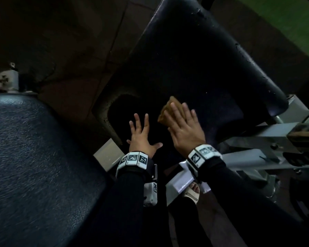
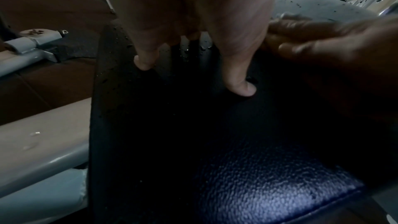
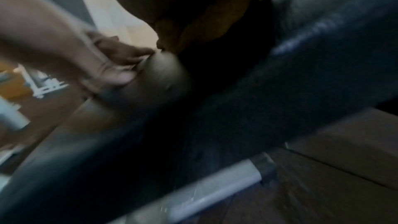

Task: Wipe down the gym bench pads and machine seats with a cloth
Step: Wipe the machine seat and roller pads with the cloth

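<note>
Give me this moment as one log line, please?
step: wiping pad | right hand: flat on brown cloth | left hand: spread flat, bracing dark bench pad | both hands open

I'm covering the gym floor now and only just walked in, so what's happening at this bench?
A person is wiping a dark navy padded bench seat. Their right hand lies flat with straight fingers, pressing a folded brown cloth onto the pad. Their left hand is spread open beside it, resting on the same pad as a brace. A second textured dark pad sits to the left, with no hand on it.
</note>
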Available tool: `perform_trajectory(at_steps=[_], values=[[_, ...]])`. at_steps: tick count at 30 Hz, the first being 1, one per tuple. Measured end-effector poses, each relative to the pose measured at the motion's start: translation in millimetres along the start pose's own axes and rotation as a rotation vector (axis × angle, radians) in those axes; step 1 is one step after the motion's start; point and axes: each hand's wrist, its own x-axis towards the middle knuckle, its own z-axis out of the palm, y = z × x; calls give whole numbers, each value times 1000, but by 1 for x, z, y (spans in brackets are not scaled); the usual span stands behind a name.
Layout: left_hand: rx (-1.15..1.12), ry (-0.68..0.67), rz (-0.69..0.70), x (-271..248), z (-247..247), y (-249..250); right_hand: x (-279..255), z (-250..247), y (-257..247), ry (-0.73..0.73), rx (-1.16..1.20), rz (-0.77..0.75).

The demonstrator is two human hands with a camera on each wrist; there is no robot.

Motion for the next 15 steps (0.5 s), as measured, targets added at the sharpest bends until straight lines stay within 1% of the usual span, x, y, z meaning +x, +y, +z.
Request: perform_trajectory(at_steps=[1,3,5,7,9,11,13,15], values=[[-15,5,3,0,0,0,-12,6,-3,6,-5,-54],[-63,14,-2,-1,-1,0,-44,15,-2,8,-6,-96],[-101,21,-11,-1,-1,0,-75,18,9,-11,-3,-58],[-114,26,-19,-1,-1,1,-91,12,30,-27,-33,6],[-115,39,-15,0,0,1,-88,0,48,-9,-80,80],[-124,52,-13,-1,0,2,-71,-14,57,39,-63,179],[-139,66,-21,0,0,2,-45,-22,56,85,-4,271],[-141,70,-37,1,0,3,-17,-25,50,122,33,303]])
